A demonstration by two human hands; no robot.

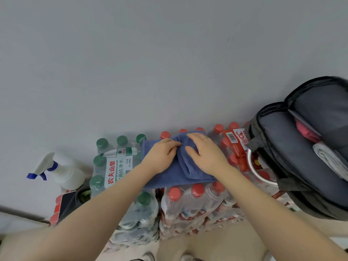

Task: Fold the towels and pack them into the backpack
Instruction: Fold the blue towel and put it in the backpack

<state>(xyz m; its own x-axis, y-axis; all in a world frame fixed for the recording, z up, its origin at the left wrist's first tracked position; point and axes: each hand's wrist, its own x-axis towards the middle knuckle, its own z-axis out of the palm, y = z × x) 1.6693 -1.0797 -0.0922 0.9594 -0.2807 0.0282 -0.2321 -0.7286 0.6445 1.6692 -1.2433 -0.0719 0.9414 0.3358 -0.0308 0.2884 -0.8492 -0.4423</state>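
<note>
I see the blue towel (pixel 169 172) lying partly folded on shrink-wrapped water bottle packs (pixel 188 200), under both my hands. My left hand (pixel 162 154) pinches a fold at its middle; my right hand (pixel 204 153) presses flat beside it, fingers relaxed. Right of that hand stands the open backpack (pixel 293 151), holding a white towel (pixel 331 161) and a pink towel (pixel 307 132). Far left of my left hand sits a spray bottle (pixel 64 170).

Blue towel (pixel 165 176) atop bottle packs (pixel 197 204)
</note>
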